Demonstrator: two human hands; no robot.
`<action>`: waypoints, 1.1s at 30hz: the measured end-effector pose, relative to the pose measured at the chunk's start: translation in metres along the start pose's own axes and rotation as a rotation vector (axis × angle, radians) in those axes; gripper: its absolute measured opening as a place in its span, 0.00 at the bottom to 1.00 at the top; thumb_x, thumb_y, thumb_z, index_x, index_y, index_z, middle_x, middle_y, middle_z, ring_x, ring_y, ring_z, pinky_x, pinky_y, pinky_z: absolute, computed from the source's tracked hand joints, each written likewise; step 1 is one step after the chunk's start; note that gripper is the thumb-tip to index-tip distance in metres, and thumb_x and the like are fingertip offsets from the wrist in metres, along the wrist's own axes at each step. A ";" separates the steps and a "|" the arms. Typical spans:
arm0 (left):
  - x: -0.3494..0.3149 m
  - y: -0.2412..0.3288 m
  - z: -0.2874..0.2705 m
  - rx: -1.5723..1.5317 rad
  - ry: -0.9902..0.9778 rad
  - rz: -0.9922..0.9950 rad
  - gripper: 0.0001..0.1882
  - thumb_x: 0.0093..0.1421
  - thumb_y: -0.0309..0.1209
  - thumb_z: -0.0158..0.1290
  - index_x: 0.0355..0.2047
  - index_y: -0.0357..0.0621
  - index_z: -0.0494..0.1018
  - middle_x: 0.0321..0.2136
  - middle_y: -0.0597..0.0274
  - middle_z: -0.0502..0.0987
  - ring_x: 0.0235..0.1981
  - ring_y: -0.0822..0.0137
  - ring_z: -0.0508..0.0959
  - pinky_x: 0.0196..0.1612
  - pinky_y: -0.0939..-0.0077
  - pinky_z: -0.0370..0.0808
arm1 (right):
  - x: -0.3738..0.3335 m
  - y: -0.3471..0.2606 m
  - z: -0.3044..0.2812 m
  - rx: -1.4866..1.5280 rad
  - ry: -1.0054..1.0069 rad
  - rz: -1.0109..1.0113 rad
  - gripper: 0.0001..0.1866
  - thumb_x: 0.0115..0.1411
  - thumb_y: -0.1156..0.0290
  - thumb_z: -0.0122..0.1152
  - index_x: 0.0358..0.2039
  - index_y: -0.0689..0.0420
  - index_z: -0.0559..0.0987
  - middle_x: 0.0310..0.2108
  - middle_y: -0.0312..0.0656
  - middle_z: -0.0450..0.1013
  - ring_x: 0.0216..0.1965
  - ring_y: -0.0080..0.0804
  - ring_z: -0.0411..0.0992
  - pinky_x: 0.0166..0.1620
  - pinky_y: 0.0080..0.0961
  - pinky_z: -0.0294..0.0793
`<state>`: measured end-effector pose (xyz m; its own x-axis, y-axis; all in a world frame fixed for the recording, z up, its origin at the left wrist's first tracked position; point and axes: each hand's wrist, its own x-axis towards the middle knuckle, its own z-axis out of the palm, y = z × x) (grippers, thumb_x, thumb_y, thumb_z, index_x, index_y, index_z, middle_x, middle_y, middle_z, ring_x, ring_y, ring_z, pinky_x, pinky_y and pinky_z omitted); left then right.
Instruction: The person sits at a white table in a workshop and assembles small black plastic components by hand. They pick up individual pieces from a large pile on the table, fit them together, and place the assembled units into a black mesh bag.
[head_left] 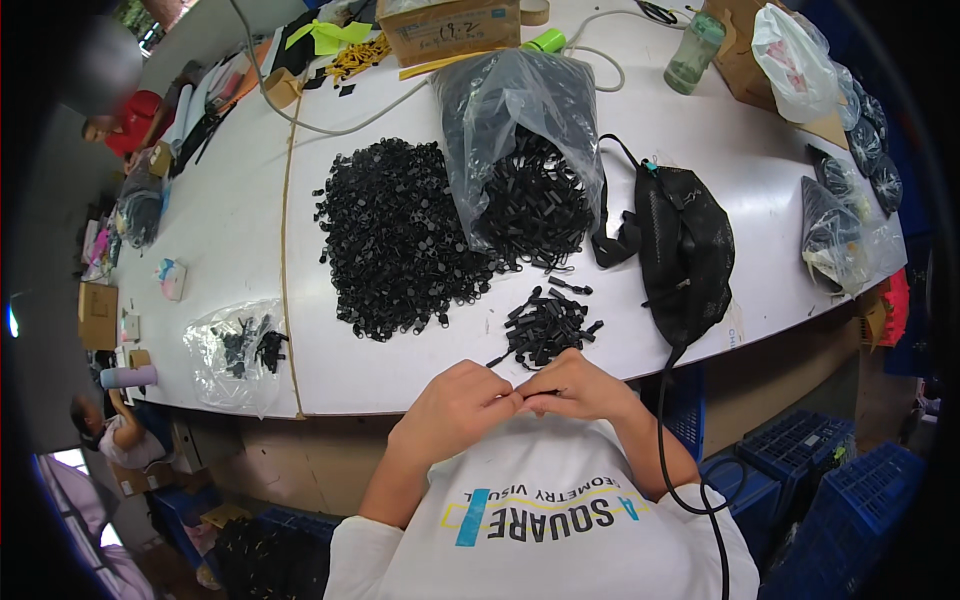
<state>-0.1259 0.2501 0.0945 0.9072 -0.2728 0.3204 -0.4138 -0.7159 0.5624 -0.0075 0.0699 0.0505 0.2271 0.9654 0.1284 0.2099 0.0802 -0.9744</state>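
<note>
Our left hand (455, 408) and right hand (578, 388) pinch together; we cannot see on what. Black zipper pulls (548, 328) lie just beyond.

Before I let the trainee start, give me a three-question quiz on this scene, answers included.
1. Fill in the blank: the plastic bag lies to the ____ of the large black pile, as the person sees it.
2. True or false: the left hand and the right hand come together at the fingers.
3. Which of these is nearest the right hand? A) the green bottle; B) the small black pile; C) the plastic bag.

Key: 1. right; 2. true; 3. B.
</note>
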 end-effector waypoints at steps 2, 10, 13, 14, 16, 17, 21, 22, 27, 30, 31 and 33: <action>0.000 0.002 0.003 0.035 0.081 -0.012 0.07 0.44 0.21 0.59 0.27 0.42 0.76 0.24 0.64 0.76 0.25 0.64 0.75 0.29 0.73 0.71 | -0.003 -0.001 0.006 0.058 0.069 0.074 0.07 0.55 0.69 0.63 0.29 0.60 0.80 0.19 0.42 0.74 0.19 0.36 0.71 0.24 0.27 0.68; -0.021 0.007 0.039 -1.347 0.115 -0.915 0.10 0.61 0.30 0.52 0.26 0.36 0.75 0.20 0.63 0.74 0.18 0.76 0.71 0.21 0.80 0.65 | 0.001 -0.002 0.017 -0.669 0.307 -0.328 0.08 0.48 0.71 0.67 0.27 0.60 0.78 0.17 0.36 0.69 0.18 0.30 0.67 0.24 0.25 0.65; -0.038 -0.006 0.056 -1.253 0.170 -0.859 0.11 0.62 0.29 0.48 0.26 0.35 0.76 0.20 0.64 0.74 0.18 0.76 0.71 0.21 0.83 0.64 | 0.004 -0.008 0.018 -0.746 0.271 -0.379 0.09 0.45 0.71 0.68 0.25 0.60 0.77 0.16 0.35 0.66 0.18 0.30 0.66 0.23 0.25 0.64; -0.040 -0.008 0.059 -1.162 0.195 -0.831 0.12 0.62 0.29 0.48 0.27 0.35 0.76 0.20 0.63 0.74 0.18 0.75 0.71 0.20 0.83 0.63 | 0.004 -0.008 0.018 -0.750 0.257 -0.365 0.09 0.45 0.71 0.68 0.24 0.59 0.76 0.15 0.35 0.65 0.17 0.30 0.66 0.23 0.25 0.64; -0.037 -0.001 0.057 -0.652 0.287 -0.767 0.10 0.61 0.27 0.48 0.28 0.34 0.77 0.21 0.64 0.74 0.18 0.75 0.71 0.21 0.83 0.64 | 0.005 -0.008 0.018 -0.761 0.229 -0.336 0.10 0.44 0.71 0.68 0.22 0.58 0.75 0.15 0.35 0.65 0.17 0.31 0.66 0.23 0.26 0.64; -0.032 0.004 0.055 -0.399 0.327 -0.722 0.09 0.61 0.26 0.49 0.29 0.33 0.77 0.22 0.64 0.74 0.18 0.75 0.71 0.22 0.82 0.65 | 0.006 -0.008 0.020 -0.752 0.240 -0.337 0.10 0.44 0.70 0.68 0.21 0.58 0.74 0.15 0.35 0.65 0.17 0.31 0.66 0.23 0.26 0.64; -0.019 0.011 0.055 -0.648 0.459 -0.661 0.07 0.59 0.20 0.50 0.33 0.31 0.77 0.25 0.61 0.75 0.22 0.74 0.72 0.27 0.83 0.70 | 0.006 -0.003 0.025 -0.706 0.284 -0.331 0.10 0.44 0.70 0.68 0.21 0.57 0.74 0.15 0.36 0.65 0.17 0.32 0.66 0.23 0.28 0.64; -0.021 0.006 0.055 -0.781 0.460 -0.677 0.07 0.58 0.19 0.50 0.34 0.30 0.77 0.27 0.60 0.75 0.24 0.73 0.73 0.28 0.83 0.71 | 0.006 -0.001 0.026 -0.693 0.296 -0.328 0.10 0.45 0.70 0.68 0.22 0.57 0.74 0.15 0.36 0.65 0.17 0.32 0.66 0.23 0.28 0.65; -0.023 0.000 0.052 -1.149 0.464 -0.678 0.07 0.56 0.16 0.51 0.34 0.30 0.77 0.30 0.57 0.74 0.28 0.72 0.74 0.31 0.83 0.74 | 0.001 0.001 0.029 -0.573 0.330 -0.283 0.11 0.47 0.69 0.68 0.26 0.59 0.75 0.16 0.38 0.67 0.17 0.33 0.68 0.23 0.29 0.66; -0.027 -0.006 0.059 -1.165 0.479 -0.700 0.05 0.56 0.16 0.52 0.32 0.30 0.76 0.28 0.57 0.74 0.27 0.73 0.74 0.30 0.83 0.75 | -0.001 0.000 0.031 -0.469 0.345 -0.239 0.10 0.47 0.71 0.67 0.27 0.60 0.76 0.16 0.38 0.67 0.17 0.33 0.68 0.23 0.29 0.66; -0.028 -0.008 0.060 -1.159 0.489 -0.706 0.04 0.56 0.16 0.52 0.31 0.30 0.76 0.28 0.57 0.74 0.27 0.73 0.74 0.30 0.82 0.75 | 0.000 0.000 0.031 -0.427 0.348 -0.223 0.09 0.47 0.71 0.67 0.27 0.60 0.76 0.16 0.38 0.67 0.17 0.33 0.68 0.23 0.29 0.66; -0.030 -0.011 0.064 -1.081 0.497 -0.710 0.03 0.56 0.17 0.52 0.31 0.31 0.76 0.27 0.58 0.74 0.26 0.74 0.75 0.29 0.82 0.75 | 0.001 0.000 0.030 -0.483 0.365 -0.236 0.08 0.47 0.72 0.66 0.27 0.60 0.76 0.15 0.38 0.67 0.17 0.33 0.67 0.23 0.29 0.66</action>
<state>-0.1435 0.2248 0.0302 0.9184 0.3556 -0.1732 0.0602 0.3072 0.9497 -0.0356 0.0781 0.0452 0.4131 0.7826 0.4658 0.6782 0.0769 -0.7308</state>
